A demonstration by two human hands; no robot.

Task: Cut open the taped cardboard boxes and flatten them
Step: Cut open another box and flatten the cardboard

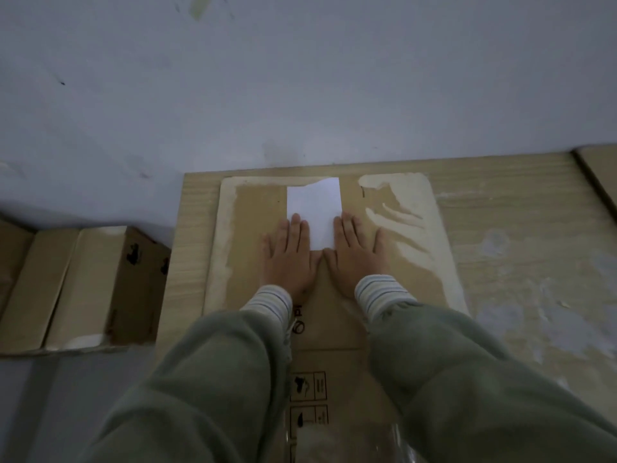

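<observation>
Wooden tabletop (pixel 521 235) runs under & right of both hands. On it, flattened cardboard box (pixel 253 208) lies beneath palms, white label (pixel 314 202) just ahead of fingertips. More boxes (pixel 83 282) well left of left hand, look not yet flattened. Left hand (pixel 289 259) & right hand (pixel 357 252): fingers spread, pressed flat, gripping nothing. Risk: uneven push → box slides on table or springs back up.
</observation>
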